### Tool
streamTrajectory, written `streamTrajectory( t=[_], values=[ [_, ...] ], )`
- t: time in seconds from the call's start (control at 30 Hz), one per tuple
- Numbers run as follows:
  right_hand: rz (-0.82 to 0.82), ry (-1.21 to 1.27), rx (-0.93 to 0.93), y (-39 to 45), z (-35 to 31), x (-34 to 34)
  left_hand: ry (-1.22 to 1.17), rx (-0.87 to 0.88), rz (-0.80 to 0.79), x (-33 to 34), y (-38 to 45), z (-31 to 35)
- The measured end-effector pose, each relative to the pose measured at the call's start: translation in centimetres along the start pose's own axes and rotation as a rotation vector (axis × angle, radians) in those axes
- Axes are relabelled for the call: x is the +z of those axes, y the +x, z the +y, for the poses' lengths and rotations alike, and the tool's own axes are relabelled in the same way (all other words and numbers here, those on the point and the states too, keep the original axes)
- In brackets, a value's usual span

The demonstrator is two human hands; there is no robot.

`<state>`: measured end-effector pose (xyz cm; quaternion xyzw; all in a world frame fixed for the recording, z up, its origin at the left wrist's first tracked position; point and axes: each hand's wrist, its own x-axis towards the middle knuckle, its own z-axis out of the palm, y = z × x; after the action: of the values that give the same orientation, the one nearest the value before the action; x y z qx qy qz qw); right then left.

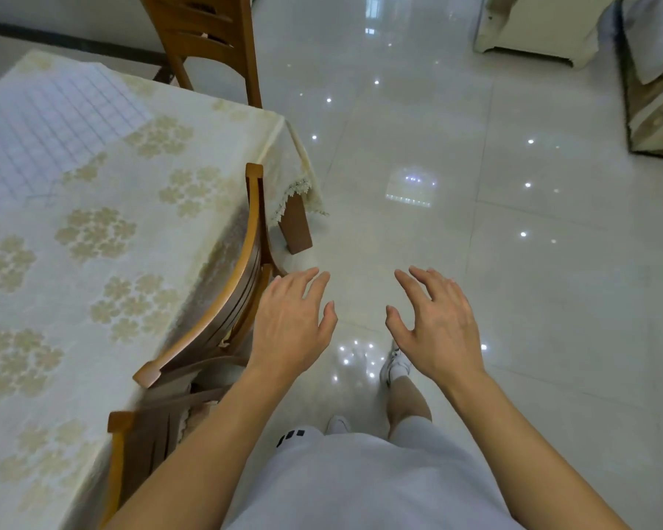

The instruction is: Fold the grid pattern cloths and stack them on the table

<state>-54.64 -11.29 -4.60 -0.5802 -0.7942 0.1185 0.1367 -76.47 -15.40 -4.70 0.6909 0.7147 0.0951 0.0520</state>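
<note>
— Grip check, head view: left hand (289,323) and right hand (435,325)?
— Both empty, fingers spread and relaxed, palms down over the tiled floor (513,262), apart from each other.
— Grid cloth (50,128)?
— Flat on the desk (138,231), far left corner, well away from both hands. Wooden chair (223,300) just beside the left hand.

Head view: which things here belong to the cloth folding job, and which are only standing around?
Job:
grid cloth, lying flat on the table
left hand, open, empty
right hand, open, empty

Not the job:
near chair
far chair
floor
sofa
</note>
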Motion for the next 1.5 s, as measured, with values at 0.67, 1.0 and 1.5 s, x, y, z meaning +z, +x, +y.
streamTrajectory(
  t=[0.67,1.0,1.5],
  values=[
    [-0.157,0.007,-0.307,33.1,12.6,-2.5,0.022,-0.28,0.068,0.9,28.7,6.3],
    [-0.21,-0.001,-0.418,45.8,11.6,0.4,0.017,-0.397,0.059,2.2,38.0,2.0],
    [-0.218,0.007,-0.637,71.3,-0.2,5.7,0.022,-0.623,0.168,-1.0,57.0,-13.9]
  ],
)
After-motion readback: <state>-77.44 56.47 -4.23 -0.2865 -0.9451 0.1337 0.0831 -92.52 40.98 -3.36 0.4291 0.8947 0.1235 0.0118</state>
